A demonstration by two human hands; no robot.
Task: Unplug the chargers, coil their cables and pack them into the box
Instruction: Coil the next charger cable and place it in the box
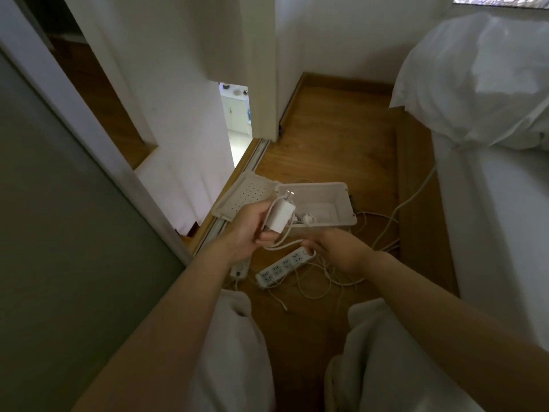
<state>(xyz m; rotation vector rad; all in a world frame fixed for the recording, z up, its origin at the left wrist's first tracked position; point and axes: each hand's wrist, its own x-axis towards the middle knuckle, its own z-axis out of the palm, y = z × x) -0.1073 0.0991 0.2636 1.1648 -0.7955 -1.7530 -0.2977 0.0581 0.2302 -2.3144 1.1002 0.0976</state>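
My left hand (248,230) grips a white charger (281,215), prongs pointing up. The charger's white cable (282,244) loops from under it across to my right hand (338,251), which pinches the cable. Just behind my hands an open cream box (341,209) sits on the wooden floor, with another small white plug and cable inside. The box's perforated lid (246,197) lies open to the left. A white power strip (283,266) lies on the floor below my hands, its visible sockets bare. More loose white cable (315,288) trails beside the strip.
A bed with white bedding (487,84) fills the right side. A sliding door and its floor track (237,185) run along the left. A second small white strip (239,270) lies by my left wrist. My knees in light trousers (234,352) are at the bottom.
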